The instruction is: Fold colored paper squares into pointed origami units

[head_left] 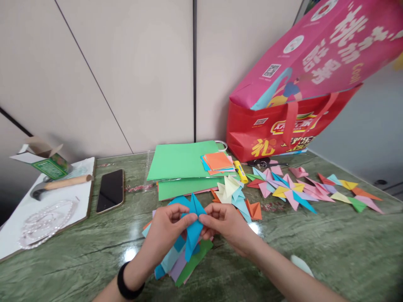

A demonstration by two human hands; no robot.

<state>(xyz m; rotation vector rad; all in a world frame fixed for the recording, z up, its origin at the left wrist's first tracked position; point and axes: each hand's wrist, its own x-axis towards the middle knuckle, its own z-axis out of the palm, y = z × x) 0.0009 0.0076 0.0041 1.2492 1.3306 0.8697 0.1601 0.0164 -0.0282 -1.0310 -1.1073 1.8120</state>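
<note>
A piece of blue folded paper (194, 228) is held up between both hands, with creased points at its top and bottom. My left hand (168, 226) pinches its left side between thumb and fingers. On the opposite side, my right hand (225, 224) grips the edge in the same way, the two thumbs nearly meeting at the middle. Below and behind the hands lies a fanned pile of coloured paper sheets (192, 268), blue, lilac and green among them. Cream and light blue folded pieces (231, 191) sit just beyond my right hand.
Green card sheets (182, 159) bear small orange squares (218, 161); a yellow glue stick (241, 172) lies beside them. Folded paper stars (288, 191) spread rightward before a red bag (270, 130). At left are a phone (110, 191), a hammer (63, 183) and a bead string (47, 222).
</note>
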